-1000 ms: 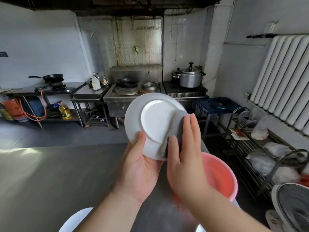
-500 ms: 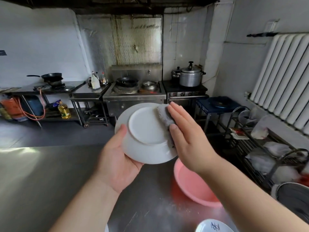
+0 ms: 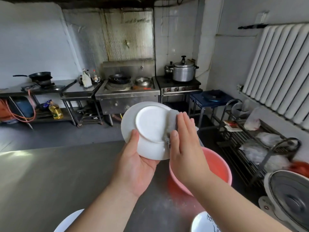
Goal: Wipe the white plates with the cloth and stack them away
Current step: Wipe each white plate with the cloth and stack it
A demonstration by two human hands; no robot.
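While aloft, plate (image 3: 150,124) rim under cloth (image 3: 171,120), seemingly clear of basin (image 3: 217,166).

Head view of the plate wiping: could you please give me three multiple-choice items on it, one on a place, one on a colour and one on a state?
1. Where does the pink basin stand?
A. on a chair
B. on the steel table, near the right hand
C. in a sink

2. What colour is the plate held by the left hand?
A. white
B. blue
C. black

3. How is the cloth being used?
A. it lies in the basin
B. it lies on the table
C. the right hand presses it on the plate's underside

Answers:
1 B: the basin sits on the table just past the right wrist.
2 A: the plate is plain white.
3 C: straight fingers press the cloth against the plate's underside, which faces the camera.
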